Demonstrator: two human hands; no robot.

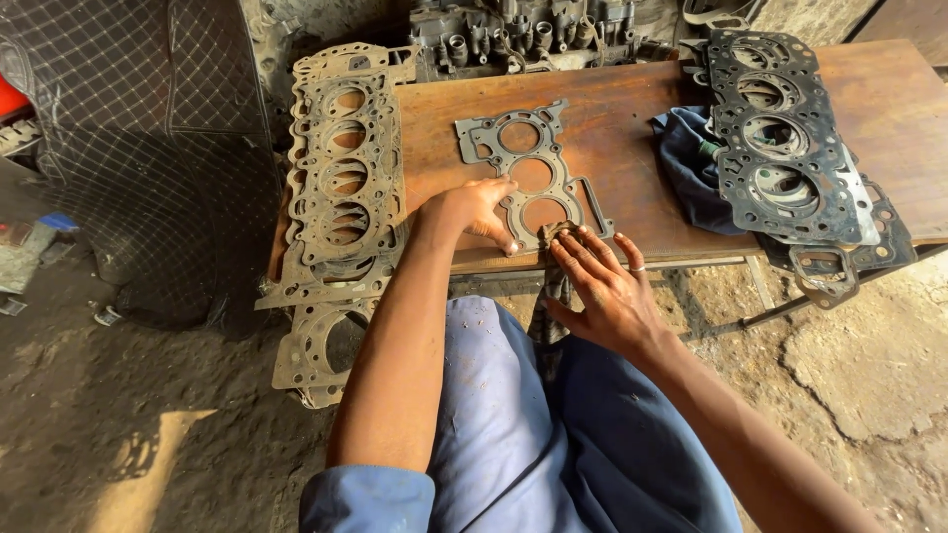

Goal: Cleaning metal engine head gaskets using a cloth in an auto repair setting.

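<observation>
Hands at work on a thin grey metal gasket w/ three round bores, lying flat mid-surface on the brown wooden surface, its lower end reaching close to the near edge. Left hand lies palm down on the gasket's lower left part, fingers spread flat & pressing, nothing gripped. Right hand is at the near edge, fingers mostly straight & loosely open, fingertips pushing a small dark rag against the gasket's bottom end; rag hangs down over the edge. A ring shows on one right finger.

Rusty brown stack of long multi-bore gaskets covers the left edge, overhanging the near left corner, w/ one more sheet drooping below it. Along the right side lies a black four-bore gasket on top of other dark sheets that jut past the near edge. Just left of it, partly under it, a crumpled dark blue cloth. Grey metal engine part w/ valve gear sits beyond the far edge. Person wears blue clothing; cracked dirt floor below; black quilted mat to the left, well apart from the hands.
</observation>
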